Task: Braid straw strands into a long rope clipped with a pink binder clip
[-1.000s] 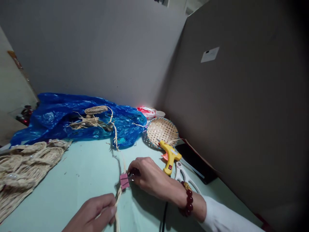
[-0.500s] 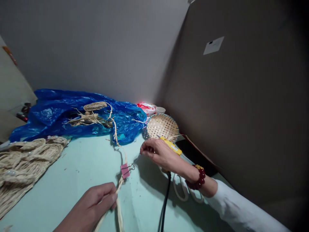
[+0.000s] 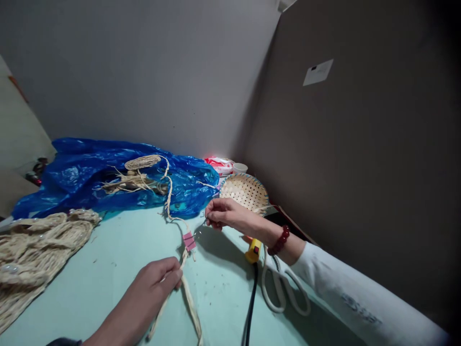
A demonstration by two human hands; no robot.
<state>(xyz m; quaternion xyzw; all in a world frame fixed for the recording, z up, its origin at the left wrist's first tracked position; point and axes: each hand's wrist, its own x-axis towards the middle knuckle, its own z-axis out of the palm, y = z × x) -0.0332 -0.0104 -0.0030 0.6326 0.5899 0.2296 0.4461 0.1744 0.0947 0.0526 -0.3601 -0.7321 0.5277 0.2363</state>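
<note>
My left hand point(image 3: 160, 281) is closed on a pale braided strand of raffia point(image 3: 183, 259), with loose ends hanging below the fingers. Just above it, a pink binder clip point(image 3: 189, 241) is clamped on the braid. My right hand point(image 3: 223, 212), with a red bead bracelet point(image 3: 280, 240), is in a pinch up and right of the clip. A thin dark cord or wire runs from its fingertips to the clip's metal handles; its kind is too fine to tell. Beyond the clip, the finished braid point(image 3: 169, 190) leads back to a flat oval coil point(image 3: 143, 162).
A blue plastic bag point(image 3: 82, 163) lies at the back under raffia scraps point(image 3: 131, 182). Woven raffia pieces point(image 3: 39, 250) are at left. Behind my right hand is a bamboo basket point(image 3: 245, 190). A yellow tool point(image 3: 253, 251) with black cable and white-handled scissors point(image 3: 279, 288) lie under my right forearm.
My left hand has moved slightly up and right along with the braid and clip. My right hand has shifted a little up and left, uncovering the yellow tool's end and more of the scissors.
</note>
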